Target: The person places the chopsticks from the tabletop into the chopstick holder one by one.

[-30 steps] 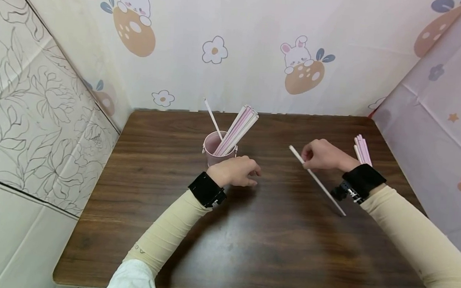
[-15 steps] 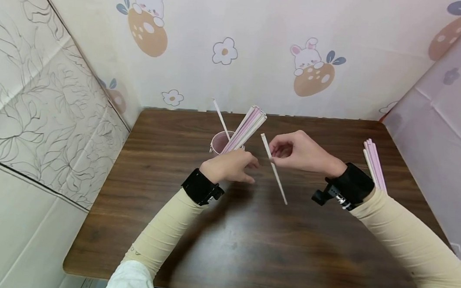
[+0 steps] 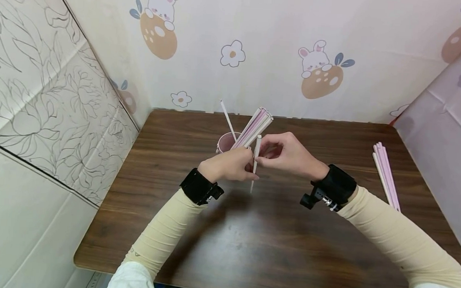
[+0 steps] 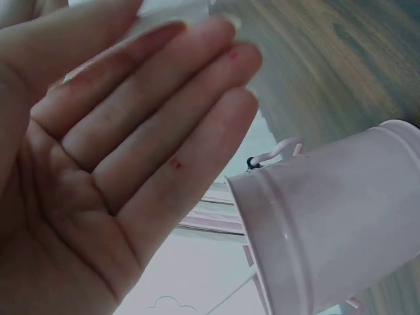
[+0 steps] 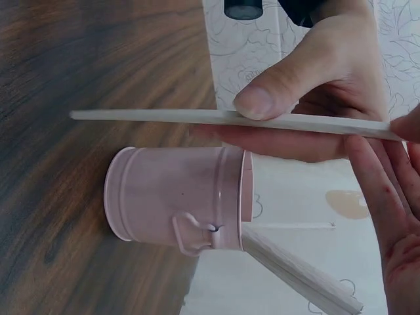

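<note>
My right hand (image 3: 286,152) pinches a long thin white stick (image 5: 164,116) near its upper end, holding it almost upright. The left hand (image 3: 229,163) is at the stick's lower part, its thumb (image 5: 256,102) over the front and a finger behind. In the left wrist view, the other left fingers (image 4: 157,111) lie straight side by side. Just behind the left hand stands a pink metal bucket (image 5: 177,197) with a small side handle. A bundle of white and pink sticks (image 3: 255,125) and one separate white stick (image 3: 228,120) lean out of it.
More pink and white sticks (image 3: 386,174) lie together at the right of the brown wooden table (image 3: 287,251). A wall covering with rabbit prints (image 3: 258,63) rises behind the table's back edge. Patterned tiles (image 3: 61,87) stand on the left.
My right hand has carried the stick leftward from the right side and turned it nearly upright. The left hand, earlier holding nothing, now has its thumb and a finger on the stick.
</note>
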`<state>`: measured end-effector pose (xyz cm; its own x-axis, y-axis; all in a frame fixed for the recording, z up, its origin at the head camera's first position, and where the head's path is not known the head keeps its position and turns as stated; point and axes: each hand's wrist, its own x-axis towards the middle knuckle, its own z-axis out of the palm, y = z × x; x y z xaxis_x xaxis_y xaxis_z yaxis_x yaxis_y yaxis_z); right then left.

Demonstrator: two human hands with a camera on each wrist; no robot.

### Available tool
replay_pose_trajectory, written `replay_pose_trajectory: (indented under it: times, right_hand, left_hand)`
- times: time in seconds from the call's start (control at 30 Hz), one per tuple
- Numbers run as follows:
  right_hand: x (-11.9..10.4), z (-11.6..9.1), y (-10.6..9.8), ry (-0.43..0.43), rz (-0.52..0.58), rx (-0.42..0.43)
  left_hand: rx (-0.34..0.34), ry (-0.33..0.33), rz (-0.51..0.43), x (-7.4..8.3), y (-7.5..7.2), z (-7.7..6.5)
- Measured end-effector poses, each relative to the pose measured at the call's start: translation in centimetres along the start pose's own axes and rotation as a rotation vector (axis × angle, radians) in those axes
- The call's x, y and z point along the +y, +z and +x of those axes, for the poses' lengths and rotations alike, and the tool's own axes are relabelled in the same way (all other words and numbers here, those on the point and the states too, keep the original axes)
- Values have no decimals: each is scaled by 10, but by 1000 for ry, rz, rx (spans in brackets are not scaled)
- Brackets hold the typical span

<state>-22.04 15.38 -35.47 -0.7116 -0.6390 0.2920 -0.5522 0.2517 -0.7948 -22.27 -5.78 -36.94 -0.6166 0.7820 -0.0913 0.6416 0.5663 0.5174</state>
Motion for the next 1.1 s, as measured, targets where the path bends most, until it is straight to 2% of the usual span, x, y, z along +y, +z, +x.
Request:
replay_pose_trajectory:
  times: [0.1,0.2,0.33,0.43,0.53,0.6,0.7,0.8,0.93,1.1]
  right_hand:
    - [1,-3,-4,9,-2,5]
    - [3,-8,-11,26,-17,20]
    - [10,-19,-22,89,-27,27]
    - [19,-26,-28,144,-38,21]
    - [26,-32,-31,174,-64,13]
    - [29,-36,-32,179,-76,0]
    - [33,-41,-32,190,-76,-18]
    - [36,-43,-31,199,-65,-30]
    - [41,-50,-32,209,-61,-33]
    - [47,-60,-37,224,-63,-22]
  left_hand:
    - [-13,20,14,0,-4,0]
    - [10,13,28,2,-14,-7]
    - [110,-19,47,1,-44,-23]
    - [185,-48,23,-7,-71,-32]
    - [243,-88,-24,-17,-91,-35]
    - [265,-116,-62,-25,-97,-33]
    - [280,-139,-93,-39,-96,-26]
    - [259,-147,-111,-55,-85,-15]
    - [193,-185,-46,-69,-67,-2]
    - [143,-229,64,-72,-51,9]
